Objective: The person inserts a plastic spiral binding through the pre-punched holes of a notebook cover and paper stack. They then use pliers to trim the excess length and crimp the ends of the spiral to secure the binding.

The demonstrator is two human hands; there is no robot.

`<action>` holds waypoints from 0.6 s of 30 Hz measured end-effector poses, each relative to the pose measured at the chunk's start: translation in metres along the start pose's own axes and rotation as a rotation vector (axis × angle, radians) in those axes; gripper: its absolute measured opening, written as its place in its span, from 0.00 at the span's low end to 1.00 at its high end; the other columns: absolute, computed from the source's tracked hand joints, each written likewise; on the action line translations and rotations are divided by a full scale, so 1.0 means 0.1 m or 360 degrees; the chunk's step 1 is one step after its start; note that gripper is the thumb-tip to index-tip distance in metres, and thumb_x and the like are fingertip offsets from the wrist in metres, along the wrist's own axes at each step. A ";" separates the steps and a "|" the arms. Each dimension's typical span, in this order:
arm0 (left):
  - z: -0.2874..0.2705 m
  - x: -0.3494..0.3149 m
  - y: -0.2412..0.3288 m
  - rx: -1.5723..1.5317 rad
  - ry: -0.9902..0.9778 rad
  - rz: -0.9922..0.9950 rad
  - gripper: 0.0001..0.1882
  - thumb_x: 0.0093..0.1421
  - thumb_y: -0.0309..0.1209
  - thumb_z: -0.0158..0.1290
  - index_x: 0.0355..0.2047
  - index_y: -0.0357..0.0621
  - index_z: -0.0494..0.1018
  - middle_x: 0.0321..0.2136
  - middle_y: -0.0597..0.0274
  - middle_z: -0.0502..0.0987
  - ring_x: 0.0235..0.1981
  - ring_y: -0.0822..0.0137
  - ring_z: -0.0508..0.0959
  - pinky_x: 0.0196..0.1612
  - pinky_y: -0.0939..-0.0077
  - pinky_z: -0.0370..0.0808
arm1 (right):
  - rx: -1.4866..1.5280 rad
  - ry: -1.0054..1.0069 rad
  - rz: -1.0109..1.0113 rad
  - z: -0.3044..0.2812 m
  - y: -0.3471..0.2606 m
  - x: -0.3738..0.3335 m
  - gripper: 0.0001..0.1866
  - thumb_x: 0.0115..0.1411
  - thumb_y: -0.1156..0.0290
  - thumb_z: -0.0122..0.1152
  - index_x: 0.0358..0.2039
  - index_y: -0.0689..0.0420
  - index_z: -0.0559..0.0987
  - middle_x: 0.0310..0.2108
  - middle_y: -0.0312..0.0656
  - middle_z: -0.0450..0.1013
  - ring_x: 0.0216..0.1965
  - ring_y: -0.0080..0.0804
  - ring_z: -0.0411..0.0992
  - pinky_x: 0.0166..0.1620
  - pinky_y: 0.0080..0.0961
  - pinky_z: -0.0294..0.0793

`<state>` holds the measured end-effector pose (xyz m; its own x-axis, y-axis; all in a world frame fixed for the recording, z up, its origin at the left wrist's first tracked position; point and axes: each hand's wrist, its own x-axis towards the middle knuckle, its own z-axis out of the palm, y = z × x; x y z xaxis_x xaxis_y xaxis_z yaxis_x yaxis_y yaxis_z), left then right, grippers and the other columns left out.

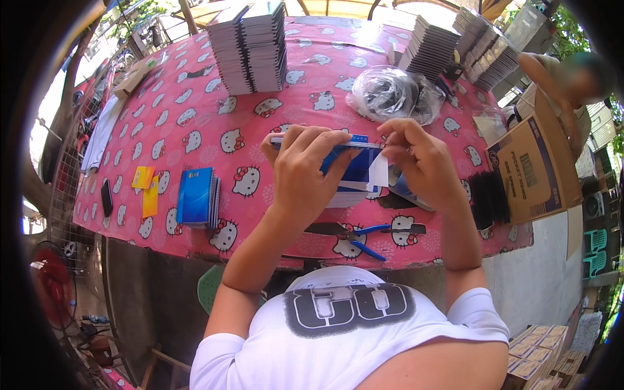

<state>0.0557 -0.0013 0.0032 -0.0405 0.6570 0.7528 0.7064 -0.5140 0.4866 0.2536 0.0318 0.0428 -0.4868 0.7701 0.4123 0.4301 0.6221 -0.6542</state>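
My left hand (305, 162) is closed around a blue-covered notebook (359, 166), keeping its bound edge raised and turned up toward me. At the right end of that edge, the fingers of my right hand (419, 162) are pinched together. Whatever lies between them is too small to make out. Below the held notebook, part of a pile of notebooks (344, 199) shows, mostly hidden. Blue-handled pliers (364, 242) lie on the table close to me, jaws toward the left. Left of my hands sits a short stack of blue notebooks (196, 195).
A pink patterned cloth covers the table (136, 188). Tall notebook stacks (250, 49) stand at the back, others (426, 49) at back right beside a clear plastic bag (393, 94) of dark coils. Yellow cards (149, 195) and a phone (106, 198) lie left. A person (572, 104) is beside a carton (536, 169).
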 end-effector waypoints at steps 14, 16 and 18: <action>-0.01 0.00 -0.02 -0.0004 -0.0010 -0.0006 0.09 0.49 0.32 0.63 0.33 0.53 0.80 0.30 0.70 0.80 0.36 0.67 0.75 0.49 0.65 0.57 | -0.0171 0.0191 -0.0163 0.16 -0.07 0.06 0.11 0.56 0.65 0.63 0.35 0.59 0.76 0.31 0.44 0.73 0.35 0.48 0.74 0.36 0.38 0.72; -0.02 -0.01 -0.02 -0.0017 -0.0005 0.0009 0.08 0.49 0.32 0.63 0.32 0.53 0.80 0.29 0.71 0.80 0.35 0.67 0.75 0.49 0.65 0.56 | -0.0138 0.0099 -0.0126 0.14 -0.07 0.07 0.13 0.56 0.64 0.64 0.34 0.60 0.76 0.30 0.45 0.72 0.36 0.49 0.73 0.37 0.39 0.72; -0.03 -0.01 -0.03 -0.0033 0.0014 0.0022 0.08 0.49 0.31 0.64 0.31 0.53 0.80 0.29 0.72 0.80 0.34 0.67 0.75 0.49 0.65 0.56 | -0.0172 0.0062 -0.0124 0.12 -0.10 0.08 0.13 0.55 0.64 0.64 0.32 0.61 0.76 0.30 0.45 0.72 0.36 0.49 0.73 0.38 0.39 0.72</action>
<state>0.0521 -0.0021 0.0021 -0.0372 0.6449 0.7633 0.6923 -0.5343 0.4851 0.2366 0.0306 0.0450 -0.4928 0.7225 0.4850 0.4728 0.6902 -0.5478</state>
